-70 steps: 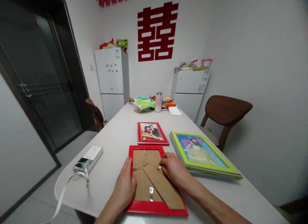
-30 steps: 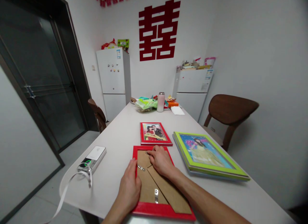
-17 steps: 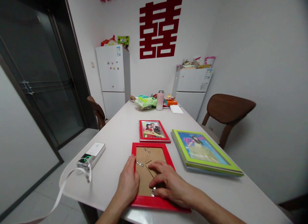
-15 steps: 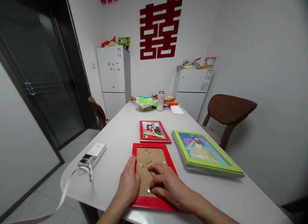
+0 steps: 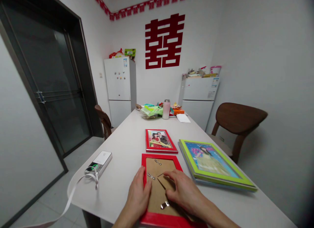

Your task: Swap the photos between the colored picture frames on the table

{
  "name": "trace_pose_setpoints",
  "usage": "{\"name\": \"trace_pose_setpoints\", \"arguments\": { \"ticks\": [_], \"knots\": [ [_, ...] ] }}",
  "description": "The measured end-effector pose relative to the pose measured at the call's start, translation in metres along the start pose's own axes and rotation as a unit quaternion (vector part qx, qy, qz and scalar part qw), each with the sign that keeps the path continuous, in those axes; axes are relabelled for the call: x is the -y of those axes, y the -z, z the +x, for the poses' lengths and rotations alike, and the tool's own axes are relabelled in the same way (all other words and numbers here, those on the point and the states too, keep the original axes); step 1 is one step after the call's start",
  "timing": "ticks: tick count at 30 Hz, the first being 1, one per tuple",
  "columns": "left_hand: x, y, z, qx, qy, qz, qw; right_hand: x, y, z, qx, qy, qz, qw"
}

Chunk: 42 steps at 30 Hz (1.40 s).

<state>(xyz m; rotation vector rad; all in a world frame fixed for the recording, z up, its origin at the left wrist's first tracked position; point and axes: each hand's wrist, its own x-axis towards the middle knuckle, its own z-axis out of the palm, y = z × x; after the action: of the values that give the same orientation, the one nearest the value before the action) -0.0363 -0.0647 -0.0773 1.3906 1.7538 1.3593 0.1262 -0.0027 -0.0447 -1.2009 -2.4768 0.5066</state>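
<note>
A red picture frame (image 5: 178, 163) lies face down, its brown backing board (image 5: 157, 197) showing small metal clips. My left hand (image 5: 139, 190) grips the frame's left edge, with the thumb over the board. On the right side of the board, my right hand (image 5: 185, 188) pinches the cut stand flap (image 5: 170, 184) between thumb and fingers. A dark gap shows along the flap's edge. One metal clip (image 5: 165, 205) sits just below my right thumb. Behind this frame lies a smaller red-framed photo (image 5: 160, 139) of a couple, face up.
Green-framed pictures (image 5: 216, 161) are stacked on the right of the white table (image 5: 122, 175). A power bank (image 5: 99, 163) with a white strap lies at left. Farther back stand a pink bottle (image 5: 166, 109) and green packaging (image 5: 152, 111). Chairs flank the table.
My right thumb has moved up from the lower clip to the flap, whose edge gap looks wider. My left hand keeps its grip. The camera view has tilted up.
</note>
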Motion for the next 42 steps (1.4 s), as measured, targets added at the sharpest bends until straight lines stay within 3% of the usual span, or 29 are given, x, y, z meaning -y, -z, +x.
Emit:
{"name": "trace_pose_setpoints", "arguments": {
  "ticks": [6, 9, 14, 16, 20, 24, 26, 29, 34, 38, 42],
  "knots": [
    [-0.019, 0.008, 0.005, 0.009, 0.047, -0.133, 0.990, 0.029, 0.026, 0.006, -0.018, 0.017, 0.012, 1.000],
    [-0.021, 0.025, 0.008, 0.014, 0.088, -0.196, 0.977, 0.042, 0.028, 0.006, -0.020, 0.053, 0.057, 0.997],
    [-0.005, 0.074, 0.009, -0.012, 0.156, -0.243, 0.957, 0.018, 0.021, 0.001, -0.035, 0.035, 0.063, 0.997],
    [0.001, 0.083, 0.007, -0.007, 0.176, -0.256, 0.950, 0.002, 0.017, -0.001, -0.027, 0.012, 0.042, 0.999],
    [0.001, 0.065, 0.001, 0.028, 0.196, -0.295, 0.935, -0.007, 0.010, -0.005, -0.008, -0.002, 0.044, 0.999],
    [-0.006, 0.040, 0.001, 0.044, 0.188, -0.323, 0.926, 0.004, 0.008, -0.009, 0.005, 0.061, 0.042, 0.997],
    [-0.007, 0.039, 0.003, 0.040, 0.185, -0.320, 0.928, 0.007, 0.008, -0.013, 0.027, 0.101, 0.017, 0.994],
    [-0.003, 0.055, 0.007, 0.030, 0.187, -0.295, 0.936, 0.004, 0.008, -0.019, 0.035, 0.112, -0.056, 0.991],
    [0.009, 0.098, 0.014, 0.006, 0.204, -0.218, 0.954, -0.013, 0.012, -0.019, -0.007, 0.044, -0.163, 0.986],
    [0.021, 0.115, 0.019, -0.010, 0.210, -0.141, 0.968, -0.017, 0.019, -0.017, -0.003, -0.002, -0.163, 0.987],
    [0.032, 0.119, 0.023, -0.011, 0.199, -0.072, 0.977, 0.003, 0.016, -0.026, 0.066, 0.098, -0.082, 0.990]
  ]
}}
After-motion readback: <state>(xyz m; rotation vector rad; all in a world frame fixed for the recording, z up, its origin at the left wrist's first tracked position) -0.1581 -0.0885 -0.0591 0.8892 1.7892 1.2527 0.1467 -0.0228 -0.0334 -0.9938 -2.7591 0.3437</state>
